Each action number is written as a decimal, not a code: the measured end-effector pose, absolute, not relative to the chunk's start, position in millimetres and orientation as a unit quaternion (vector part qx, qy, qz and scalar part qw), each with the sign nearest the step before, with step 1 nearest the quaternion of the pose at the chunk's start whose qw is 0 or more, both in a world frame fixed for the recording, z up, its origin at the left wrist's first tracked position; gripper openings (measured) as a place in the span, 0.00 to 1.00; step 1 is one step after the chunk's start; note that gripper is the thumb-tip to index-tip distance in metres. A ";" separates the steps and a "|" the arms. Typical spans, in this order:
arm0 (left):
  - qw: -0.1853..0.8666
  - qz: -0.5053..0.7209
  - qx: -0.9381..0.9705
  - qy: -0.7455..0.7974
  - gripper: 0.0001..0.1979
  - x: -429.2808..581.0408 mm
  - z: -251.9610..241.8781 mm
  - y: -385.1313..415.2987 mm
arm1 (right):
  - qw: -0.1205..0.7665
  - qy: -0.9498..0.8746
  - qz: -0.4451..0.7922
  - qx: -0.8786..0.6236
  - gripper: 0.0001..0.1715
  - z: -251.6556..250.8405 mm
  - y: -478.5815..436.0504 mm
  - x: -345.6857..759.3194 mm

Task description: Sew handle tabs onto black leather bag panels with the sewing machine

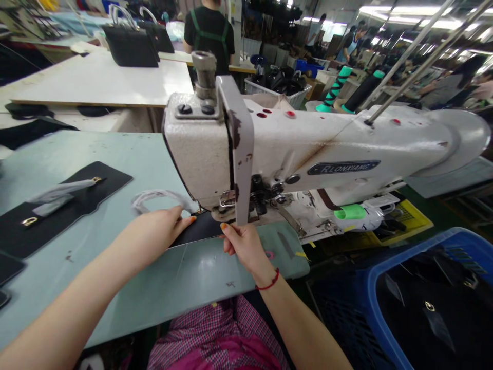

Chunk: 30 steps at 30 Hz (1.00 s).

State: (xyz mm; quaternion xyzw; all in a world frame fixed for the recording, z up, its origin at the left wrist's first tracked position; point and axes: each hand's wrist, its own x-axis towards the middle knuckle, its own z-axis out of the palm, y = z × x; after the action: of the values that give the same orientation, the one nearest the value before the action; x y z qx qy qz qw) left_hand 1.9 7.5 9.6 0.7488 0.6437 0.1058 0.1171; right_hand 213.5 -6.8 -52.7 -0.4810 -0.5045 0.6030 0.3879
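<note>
A black leather piece (200, 228) lies on the pale green table (115, 154) under the head of a white industrial sewing machine (308, 149). My left hand (157, 231) rests flat on the piece's left part, fingers stretched toward the needle area. My right hand (241, 244) pinches the piece's near edge just below the needle, fingers closed on it. A white wrapped loop (154, 198) lies just beyond my left hand.
A black panel with gold clasps and white wrapped parts (57, 205) lies at the left. A blue crate (423, 298) of black pieces stands at lower right. Black handbags (131, 43) sit on a far white table, where a person in black (210, 31) stands.
</note>
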 end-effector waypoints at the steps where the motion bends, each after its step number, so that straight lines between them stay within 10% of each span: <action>1: 0.080 0.107 0.750 0.648 0.18 7.6 14.1 -10.3 | 0.389 -0.506 0.602 -0.480 0.28 -52.8 -6.8 213.4; 4: 0.131 0.298 0.732 0.598 0.14 33.6 6.1 -63.7 | 0.393 -0.512 0.599 -0.474 0.29 -54.0 -6.8 213.5; 10: 0.625 0.476 0.316 0.532 0.21 85.0 -59.1 -72.6 | 0.401 -0.523 0.583 -0.475 0.27 -55.2 -7.7 213.5; 30: 0.737 0.471 0.214 0.435 0.23 81.3 -62.3 -26.1 | 0.429 -0.330 0.716 -0.440 0.32 -62.0 -28.8 219.8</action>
State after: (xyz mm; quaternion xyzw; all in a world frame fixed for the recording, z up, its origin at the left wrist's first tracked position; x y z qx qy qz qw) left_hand 81.3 -26.1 -62.3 0.2142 0.4352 0.4707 0.7370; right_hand 219.8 -28.8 -62.0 -0.4400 -0.3302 0.7165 0.4290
